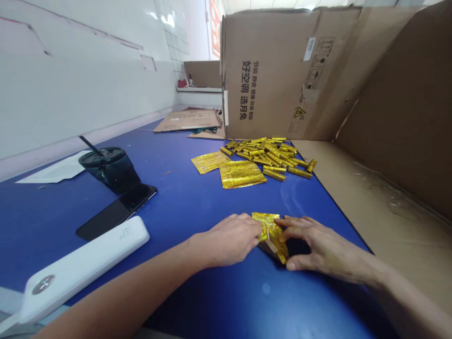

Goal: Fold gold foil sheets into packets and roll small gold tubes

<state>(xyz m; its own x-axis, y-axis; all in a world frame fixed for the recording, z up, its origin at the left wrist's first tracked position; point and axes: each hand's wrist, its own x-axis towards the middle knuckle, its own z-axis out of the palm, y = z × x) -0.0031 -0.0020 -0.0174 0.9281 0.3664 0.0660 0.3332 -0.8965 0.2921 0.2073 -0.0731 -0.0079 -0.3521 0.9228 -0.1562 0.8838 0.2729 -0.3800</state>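
Note:
Between my hands a sheet of shiny gold foil paper [267,219] is partly folded, with a dull brownish underside showing along a crease. My left hand [233,239] is closed on the sheet's left edge, its fingertips curled and partly hidden. On the other side, my right hand [312,242] holds the right edge, fingers along the upper part and thumb at the lower corner. Beyond them lie flat gold foil sheets, one stack [242,175] in front and another [209,162] behind it. A heap of rolled gold foil tubes [270,153] sits to their right.
Left on the blue table [176,197] are a dark cup with a straw [113,172], a black phone [118,212] and a long white device [86,263]. A large cardboard box [275,80] stands behind the tubes. Flat cardboard [190,120] lies at the back.

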